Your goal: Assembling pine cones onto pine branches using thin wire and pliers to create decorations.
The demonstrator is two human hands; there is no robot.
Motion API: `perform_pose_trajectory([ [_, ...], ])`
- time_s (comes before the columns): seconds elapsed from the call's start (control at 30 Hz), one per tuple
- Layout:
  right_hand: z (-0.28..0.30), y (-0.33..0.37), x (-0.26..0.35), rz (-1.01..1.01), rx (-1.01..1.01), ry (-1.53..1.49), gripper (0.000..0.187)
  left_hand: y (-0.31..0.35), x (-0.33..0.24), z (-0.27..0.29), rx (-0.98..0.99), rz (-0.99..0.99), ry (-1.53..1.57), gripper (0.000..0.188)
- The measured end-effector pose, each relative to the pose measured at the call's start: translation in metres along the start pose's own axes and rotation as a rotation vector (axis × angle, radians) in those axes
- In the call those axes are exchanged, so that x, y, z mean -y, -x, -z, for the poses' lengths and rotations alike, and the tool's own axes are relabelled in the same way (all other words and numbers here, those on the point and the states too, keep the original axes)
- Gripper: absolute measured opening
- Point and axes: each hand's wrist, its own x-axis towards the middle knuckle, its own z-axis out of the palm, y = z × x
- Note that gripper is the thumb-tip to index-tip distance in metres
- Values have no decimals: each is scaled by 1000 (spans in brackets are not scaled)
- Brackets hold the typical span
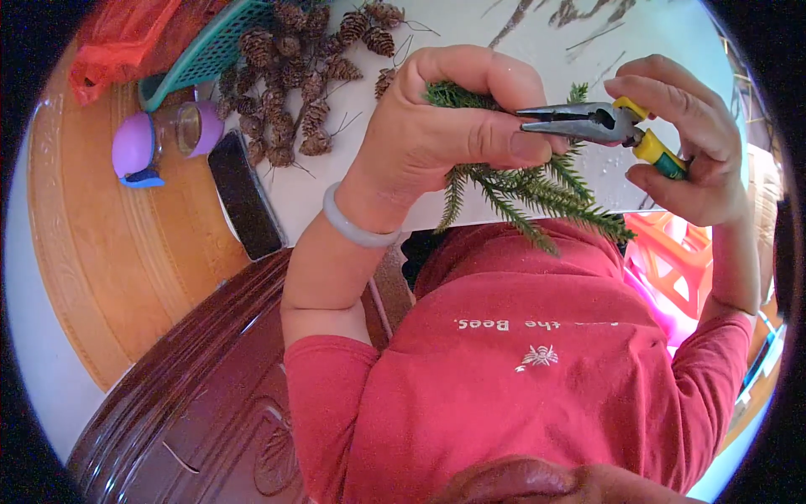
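Two things held: green sprig (529, 181) and pliers (619, 129).
We see the left hand (453, 139), finger and thumb clamped on the sprig, which fans below; the right hand (709, 151), fingers curled around the pliers, tips parted beside that thumb. Left of these fingers: brown cones (274, 97), then a black slab (243, 193).

There were 2 grips: 1 left grip (437, 126) at 1 o'clock and 1 right grip (709, 151) at 2 o'clock. Also at 2 o'clock were 1 pair of pliers (620, 128) and 1 bunch of green sprigs (527, 186), too overlapped to count singly. At 11 o'clock lay at least 20 pine cones (313, 86). Toward 10 o'clock were 1 dark phone (245, 197), 1 purple-and-clear container (134, 144), 1 teal basket (200, 55) and 1 red bag (122, 55). 1 pale bracelet (340, 225) showed near centre.
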Motion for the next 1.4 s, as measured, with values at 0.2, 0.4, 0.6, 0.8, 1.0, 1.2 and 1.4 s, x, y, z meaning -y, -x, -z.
perform_pose_trajectory([
  [0.2,-3,-4,-4,52,24,-134,57,1,5,2,14,-89,-15,15],
  [0.4,-7,4,0,-58,-1,-157,55,-1,0,-5,-128,-167,-249,13],
  [0.6,-38,17,17,-408,-200,-320,45,-7,13,-8,-476,-556,-1249,11],
  [0.8,-42,15,34,-697,-296,-689,42,-11,10,-6,-439,-832,-1488,9],
  [1.0,-39,12,17,-468,-308,-579,53,-7,8,-17,-482,-493,-897,12],
  [1.2,-16,9,1,-215,-118,-217,53,-2,-4,-19,-362,-47,-181,11],
  [1.4,-14,5,3,-244,-108,-141,52,-7,-3,-19,-399,-71,-184,9],
])
